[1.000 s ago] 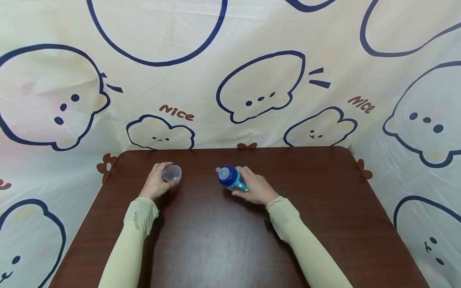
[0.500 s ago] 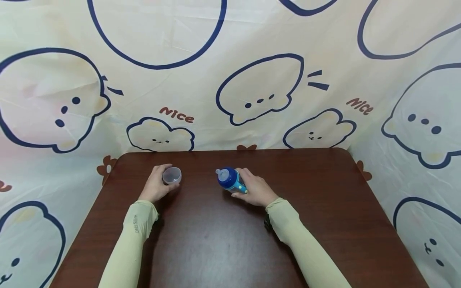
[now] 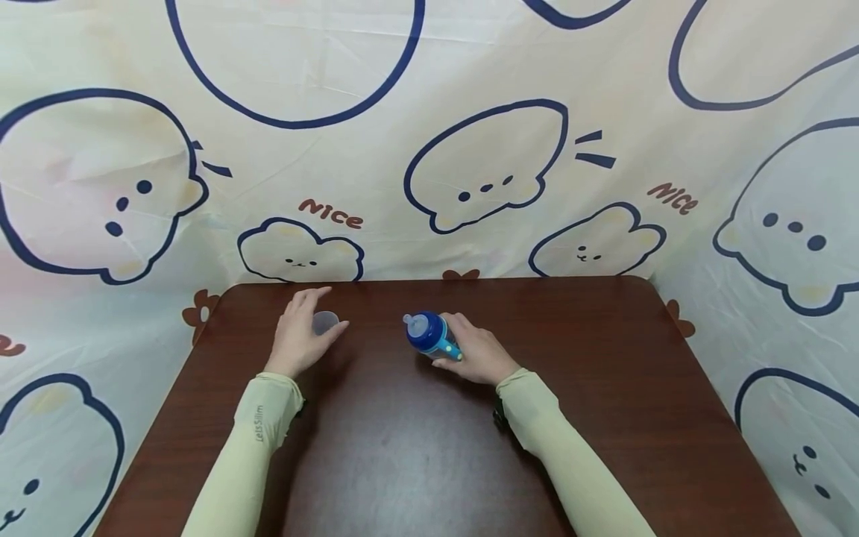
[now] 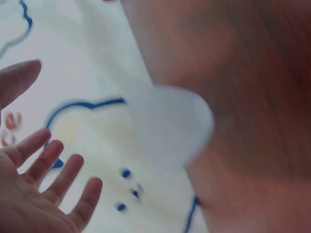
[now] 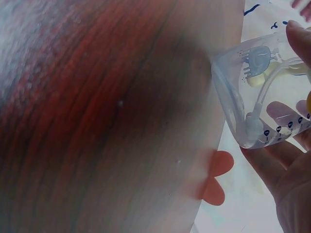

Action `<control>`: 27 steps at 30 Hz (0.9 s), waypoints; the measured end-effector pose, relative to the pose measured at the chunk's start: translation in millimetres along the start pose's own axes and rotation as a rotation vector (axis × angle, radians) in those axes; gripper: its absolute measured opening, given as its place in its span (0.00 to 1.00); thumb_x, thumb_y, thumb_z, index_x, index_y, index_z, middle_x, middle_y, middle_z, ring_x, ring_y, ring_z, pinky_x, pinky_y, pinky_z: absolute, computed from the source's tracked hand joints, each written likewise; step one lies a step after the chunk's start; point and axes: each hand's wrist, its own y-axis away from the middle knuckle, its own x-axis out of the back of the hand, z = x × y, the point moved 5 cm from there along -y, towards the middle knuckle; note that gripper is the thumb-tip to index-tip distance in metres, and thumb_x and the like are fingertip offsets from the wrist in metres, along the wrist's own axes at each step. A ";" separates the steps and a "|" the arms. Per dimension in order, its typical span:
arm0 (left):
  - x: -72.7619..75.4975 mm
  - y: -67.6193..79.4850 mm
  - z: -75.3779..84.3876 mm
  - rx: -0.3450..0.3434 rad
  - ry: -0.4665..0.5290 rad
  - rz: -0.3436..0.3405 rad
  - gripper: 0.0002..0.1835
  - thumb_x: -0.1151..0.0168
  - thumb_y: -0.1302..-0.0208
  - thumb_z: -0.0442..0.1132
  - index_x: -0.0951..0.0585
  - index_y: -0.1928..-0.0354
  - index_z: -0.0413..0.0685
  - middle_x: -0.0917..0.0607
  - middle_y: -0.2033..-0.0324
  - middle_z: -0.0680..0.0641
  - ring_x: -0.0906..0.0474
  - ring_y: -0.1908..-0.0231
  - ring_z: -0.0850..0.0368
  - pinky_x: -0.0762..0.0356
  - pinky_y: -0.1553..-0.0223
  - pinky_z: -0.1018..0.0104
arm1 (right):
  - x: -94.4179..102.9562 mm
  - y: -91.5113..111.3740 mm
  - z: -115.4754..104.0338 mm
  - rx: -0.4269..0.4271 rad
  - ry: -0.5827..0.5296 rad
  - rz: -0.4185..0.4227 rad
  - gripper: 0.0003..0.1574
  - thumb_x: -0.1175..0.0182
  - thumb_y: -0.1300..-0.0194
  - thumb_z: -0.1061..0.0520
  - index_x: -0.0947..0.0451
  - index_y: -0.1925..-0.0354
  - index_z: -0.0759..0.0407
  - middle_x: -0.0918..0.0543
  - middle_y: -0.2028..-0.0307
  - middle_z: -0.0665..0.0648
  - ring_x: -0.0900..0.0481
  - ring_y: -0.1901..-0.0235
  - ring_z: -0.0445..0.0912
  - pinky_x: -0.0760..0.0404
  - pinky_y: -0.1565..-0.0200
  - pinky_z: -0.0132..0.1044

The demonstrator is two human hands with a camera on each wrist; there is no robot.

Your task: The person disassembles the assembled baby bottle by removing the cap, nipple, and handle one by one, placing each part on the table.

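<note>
A small translucent cup point(image 3: 325, 322) stands near the far edge of the brown table, partly hidden behind my left hand point(image 3: 298, 335). The fingers and thumb of that hand are spread around the cup's near side. In the left wrist view the cup point(image 4: 175, 126) looks blurred and apart from the fingers point(image 4: 65, 177). Farther right, my right hand point(image 3: 476, 349) grips a baby bottle point(image 3: 427, 332) with a dark blue collar, a clear nipple and a light blue handle. The right wrist view shows the clear bottle body point(image 5: 262, 92), with a tube inside and printed marks.
The dark brown wooden table point(image 3: 389, 447) has rounded far corners. A pale cloth point(image 3: 376, 164) printed with blue-outlined cartoon figures hangs behind it and along both sides.
My left hand has let go of the cup and spread its fingers, moving slightly up and right. The right hand and the baby bottle have stayed where they were.
</note>
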 end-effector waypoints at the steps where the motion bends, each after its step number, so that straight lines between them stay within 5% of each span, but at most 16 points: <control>1: -1.3 0.2 8.5 -0.027 0.008 0.002 0.40 0.28 0.34 0.51 0.33 0.25 0.49 0.31 0.31 0.36 0.34 0.32 0.36 0.37 0.31 0.30 | -0.1 0.0 0.0 0.001 -0.001 0.000 0.52 0.27 0.38 0.37 0.42 0.26 0.43 0.26 0.40 0.51 0.21 0.43 0.49 0.18 0.40 0.54; 13: -38.8 9.6 97.4 -0.310 0.071 -0.145 0.40 0.30 0.34 0.59 0.34 0.24 0.60 0.27 0.31 0.49 0.28 0.32 0.48 0.26 0.33 0.43 | 0.6 -0.2 -0.7 0.008 -0.005 0.012 0.53 0.26 0.39 0.38 0.42 0.25 0.43 0.25 0.41 0.52 0.20 0.44 0.49 0.17 0.41 0.55; 20: -59.2 7.3 119.1 -0.370 0.102 -0.197 0.37 0.29 0.34 0.57 0.31 0.26 0.62 0.26 0.33 0.51 0.25 0.36 0.51 0.20 0.37 0.50 | 0.4 -0.5 -2.5 0.035 0.003 0.021 0.52 0.25 0.39 0.39 0.40 0.26 0.46 0.25 0.43 0.52 0.20 0.48 0.48 0.16 0.44 0.53; 27: -71.7 4.5 128.4 -0.436 0.049 -0.159 0.25 0.33 0.30 0.55 0.21 0.35 0.58 0.22 0.39 0.53 0.28 0.38 0.54 0.16 0.44 0.56 | -1.0 0.5 1.4 0.051 0.009 0.025 0.53 0.27 0.37 0.38 0.43 0.25 0.46 0.26 0.41 0.53 0.20 0.48 0.48 0.15 0.46 0.50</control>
